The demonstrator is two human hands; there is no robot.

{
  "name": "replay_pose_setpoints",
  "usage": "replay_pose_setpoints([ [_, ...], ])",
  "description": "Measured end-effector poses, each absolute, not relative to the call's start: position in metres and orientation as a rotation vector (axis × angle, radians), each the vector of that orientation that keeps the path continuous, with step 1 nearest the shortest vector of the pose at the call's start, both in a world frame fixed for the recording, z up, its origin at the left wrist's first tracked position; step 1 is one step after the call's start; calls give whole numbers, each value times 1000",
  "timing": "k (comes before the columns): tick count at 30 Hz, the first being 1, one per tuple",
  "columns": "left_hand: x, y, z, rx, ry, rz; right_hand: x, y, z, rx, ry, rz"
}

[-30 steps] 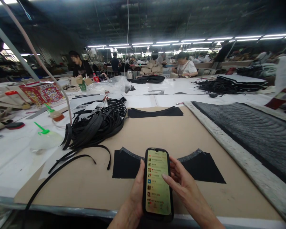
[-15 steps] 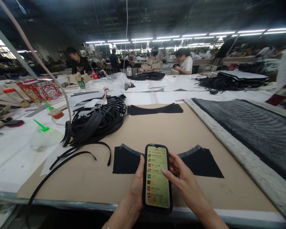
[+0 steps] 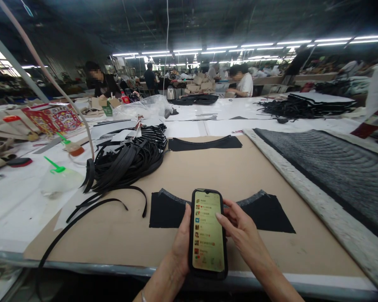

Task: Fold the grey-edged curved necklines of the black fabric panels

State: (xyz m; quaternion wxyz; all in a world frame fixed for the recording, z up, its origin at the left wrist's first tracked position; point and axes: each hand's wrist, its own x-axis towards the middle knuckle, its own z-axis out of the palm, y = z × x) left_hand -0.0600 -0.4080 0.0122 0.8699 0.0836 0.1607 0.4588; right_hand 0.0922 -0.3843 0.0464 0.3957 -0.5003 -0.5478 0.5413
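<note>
A phone (image 3: 208, 235) in a black case, its screen lit with a list, is held upright over the front edge of the table. Along its left side, my left hand (image 3: 181, 243) grips it, thumb on the case edge. My right hand (image 3: 239, 224) supports the right side with its fingers, and its thumb touches the screen. Behind the phone, a black curved piece (image 3: 264, 212) with a grey speckled edge lies on the tan board (image 3: 189, 172); its middle is hidden. Farther back on the board is another black curved piece (image 3: 204, 144).
Left of the board's middle lies a heap of black strips (image 3: 129, 161), some trailing over the front edge. Two green-tipped bottles (image 3: 58, 180) stand at the left. A grey textured sheet (image 3: 327, 167) lies right. Several people work farther back.
The list on the phone screen has scrolled upward. My right thumb has moved slightly up the screen. The left hand holds the phone as before.
</note>
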Motion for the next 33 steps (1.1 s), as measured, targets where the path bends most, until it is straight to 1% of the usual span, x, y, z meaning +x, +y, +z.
replay_pose_setpoints([
  [9,-61,-408,12,145,342,984,96,-392,40,-1275,-1349,1356],
  [13,-62,-408,16,202,283,986,95,-418,29,-1210,-1334,1591],
  [15,-61,-408,19,251,258,988,94,-430,25,-1219,-1351,1632],
  [20,-60,-409,21,267,283,989,89,-439,22,-1228,-1414,1516],
  [26,-61,-410,20,303,231,975,81,-442,16,-1410,-1475,1319],
  [33,-61,-409,20,299,244,998,72,-446,15,-1411,-1451,1219],
])
